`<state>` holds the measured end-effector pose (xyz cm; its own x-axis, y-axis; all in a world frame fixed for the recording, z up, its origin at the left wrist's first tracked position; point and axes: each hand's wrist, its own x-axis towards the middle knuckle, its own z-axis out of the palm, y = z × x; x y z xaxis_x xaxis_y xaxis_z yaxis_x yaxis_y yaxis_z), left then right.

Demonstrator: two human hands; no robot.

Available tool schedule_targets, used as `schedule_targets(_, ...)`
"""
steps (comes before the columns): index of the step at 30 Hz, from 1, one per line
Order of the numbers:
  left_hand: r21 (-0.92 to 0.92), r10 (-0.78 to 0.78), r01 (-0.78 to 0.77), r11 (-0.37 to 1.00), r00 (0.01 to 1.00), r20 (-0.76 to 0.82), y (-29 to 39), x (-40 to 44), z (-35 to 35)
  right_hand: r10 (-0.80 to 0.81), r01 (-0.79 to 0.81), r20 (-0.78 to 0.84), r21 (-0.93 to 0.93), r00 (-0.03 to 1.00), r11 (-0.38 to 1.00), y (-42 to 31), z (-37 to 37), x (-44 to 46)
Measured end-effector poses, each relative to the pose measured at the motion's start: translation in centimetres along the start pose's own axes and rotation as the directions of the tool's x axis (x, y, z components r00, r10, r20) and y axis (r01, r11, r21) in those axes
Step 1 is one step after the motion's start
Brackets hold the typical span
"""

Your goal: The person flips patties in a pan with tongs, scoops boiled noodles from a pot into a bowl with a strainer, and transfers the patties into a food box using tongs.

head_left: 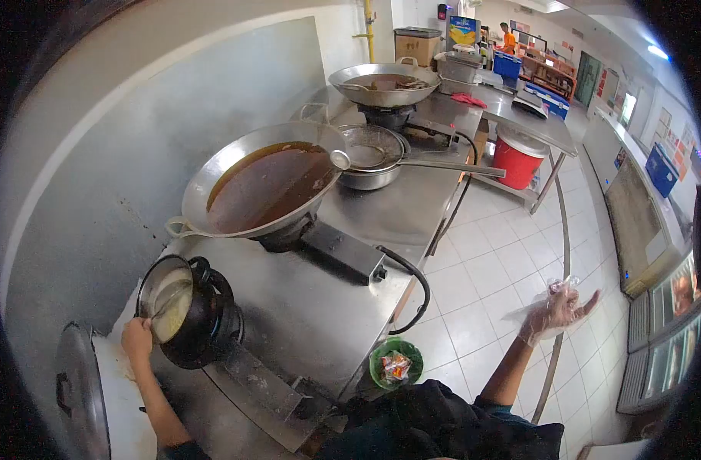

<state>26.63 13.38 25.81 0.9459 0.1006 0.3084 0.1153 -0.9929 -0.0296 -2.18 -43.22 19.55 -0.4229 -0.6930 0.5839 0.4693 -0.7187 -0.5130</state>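
At the lower left, my left hand (138,337) is closed at the rim of a black pot (191,326), around the handle end of a metal utensil (165,308). The utensil's head rests in a pale yellow mixture (174,318); its exact kind is hard to make out. The pot sits tilted on a black burner (235,326). Out to the right, over the tiled floor, my right hand (559,310) is held up in a loose clear plastic glove. Its fingers are spread and nothing is in them.
A large wok (189,180) of dark brown oil stands beyond the pot, with another wok (350,75) farther back. A strainer (373,157) with a long handle lies over a metal bowl (369,181). A green bin (415,356) and red bucket (517,162) are below; a person (508,38) stands far back.
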Motion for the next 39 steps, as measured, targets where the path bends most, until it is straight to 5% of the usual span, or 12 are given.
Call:
schedule_targets(7, -0.063, -0.073, 0.066, 0.996, 0.991, -0.111, -1.1, -2.3, -1.3, 0.087, -0.085, 0.021, -0.107, 0.996, 0.991, -0.4, 1.3, -1.7)
schedule_targets(13, -0.093, -0.07, 0.051, 0.994, 0.974, -0.216, -1.1, -5.1, -1.8, 0.088, -0.087, 0.063, -0.02, 0.994, 0.996, 0.7, 3.3, -3.3)
schedule_targets(22, -0.165, -0.004, -0.057, 0.985, 0.937, -0.35, -0.6, -7.4, -2.2, 0.305, -0.338, 0.24, 0.114, 0.922, 0.934, 0.4, 6.6, -7.3)
schedule_targets(25, -0.234, -0.142, 0.095, 0.968, 0.971, -0.19, 0.2, -8.3, -3.6, 0.354, -0.39, 0.271, 0.091, 0.895, 0.916, 0.5, 6.5, -7.7)
schedule_targets(28, -0.199, -0.056, -0.018, 0.98, 0.93, -0.363, -0.6, -8.9, -2.0, 0.369, -0.41, 0.275, 0.109, 0.888, 0.906, 0.7, 6.2, -7.5)
schedule_targets(34, -0.234, -0.125, 0.052, 0.971, 0.943, -0.308, -1.2, -8.9, -1.3, 0.371, -0.416, 0.279, 0.121, 0.886, 0.901, 1.4, 5.2, -7.0)
schedule_targets(39, -0.291, -0.114, -0.014, 0.957, 0.901, -0.418, -1.5, -8.7, -0.5, 0.375, -0.418, 0.277, 0.114, 0.885, 0.901, 1.5, 4.9, -6.8)
